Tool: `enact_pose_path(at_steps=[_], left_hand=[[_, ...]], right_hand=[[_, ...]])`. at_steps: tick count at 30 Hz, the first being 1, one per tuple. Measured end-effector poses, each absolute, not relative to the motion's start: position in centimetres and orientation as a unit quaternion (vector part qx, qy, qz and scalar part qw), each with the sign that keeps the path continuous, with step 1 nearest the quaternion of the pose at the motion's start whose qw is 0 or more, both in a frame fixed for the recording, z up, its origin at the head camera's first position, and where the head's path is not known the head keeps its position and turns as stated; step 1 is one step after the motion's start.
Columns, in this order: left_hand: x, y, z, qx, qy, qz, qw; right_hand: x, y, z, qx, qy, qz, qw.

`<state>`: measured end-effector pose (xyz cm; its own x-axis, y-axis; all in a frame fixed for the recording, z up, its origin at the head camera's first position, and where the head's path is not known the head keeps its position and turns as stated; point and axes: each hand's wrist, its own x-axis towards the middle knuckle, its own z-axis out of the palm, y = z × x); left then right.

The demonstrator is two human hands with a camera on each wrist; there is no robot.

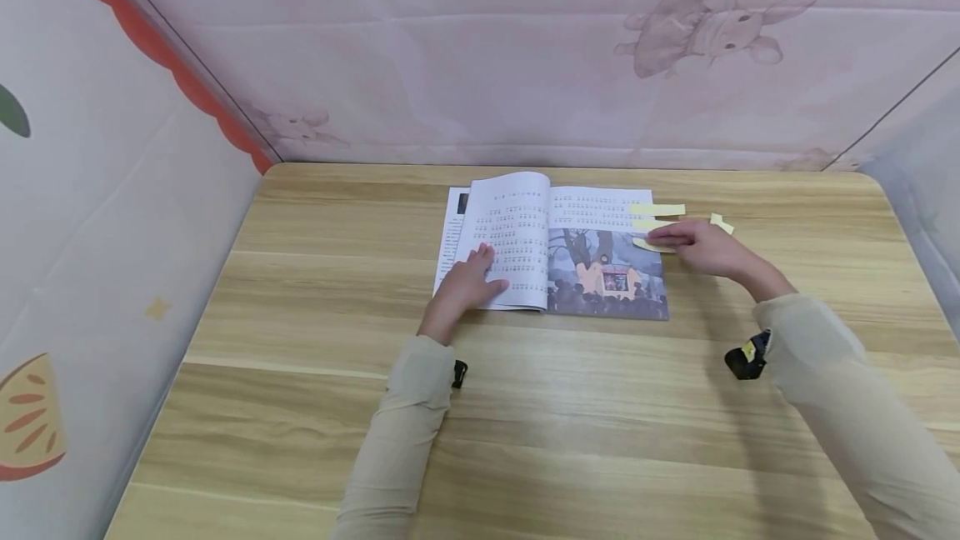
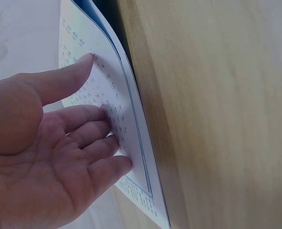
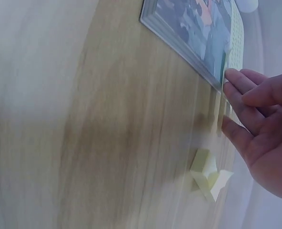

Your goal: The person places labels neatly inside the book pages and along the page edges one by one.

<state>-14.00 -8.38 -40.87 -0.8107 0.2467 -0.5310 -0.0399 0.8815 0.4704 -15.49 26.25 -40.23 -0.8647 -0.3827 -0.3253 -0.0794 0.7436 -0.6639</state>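
An open book (image 1: pixel 607 273) lies on the table, printed text on its left page (image 1: pixel 513 227) and a dark crowd picture on its right page. My left hand (image 1: pixel 467 282) rests on the left page with fingers spread, the fingertips touching the text in the left wrist view. Yellow sticky strips (image 1: pixel 663 210) stick out over the right page's outer edge. On the lower strips my right hand (image 1: pixel 701 246) presses with nearly straight fingers; its thumb lies against the fingers in the right wrist view, pinching nothing that shows. The fingers partly hide these strips.
A small folded yellow paper piece (image 3: pixel 207 174) lies on the wooden table (image 1: pixel 300 290) just beyond the right hand. Behind the table's back edge hangs a pink wall cloth (image 1: pixel 450 82) with rabbit prints. Black wrist devices (image 1: pixel 747 358) sit under both sleeves.
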Motion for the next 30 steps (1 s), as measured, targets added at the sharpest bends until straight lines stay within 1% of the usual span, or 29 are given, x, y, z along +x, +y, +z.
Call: enact_pose_path(at_steps=[6,10,16,24,30], left_hand=[[-14.0,-8.4,-40.9,0.059,0.922,0.236,0.301],[-14.0,-8.4,-40.9,0.053,0.92,0.239,0.304],[-14.1,-8.4,-41.0,0.054,0.92,0.242,0.303],[-14.1,-8.4,-41.0,0.055,0.92,0.241,0.304],[-14.0,-8.5,-40.8,0.071,0.923,0.232,0.3]], right_hand=[[-15.3,26.7,-39.5,-0.103,0.914,-0.318,0.228],[-15.4,26.5,-39.2,-0.096,0.909,-0.338,0.227],[-15.6,25.6,-39.4,-0.132,0.887,-0.38,0.228],[-15.6,24.9,-40.5,-0.156,0.893,-0.351,0.232],[-15.5,24.9,-40.5,-0.171,0.896,-0.337,0.232]])
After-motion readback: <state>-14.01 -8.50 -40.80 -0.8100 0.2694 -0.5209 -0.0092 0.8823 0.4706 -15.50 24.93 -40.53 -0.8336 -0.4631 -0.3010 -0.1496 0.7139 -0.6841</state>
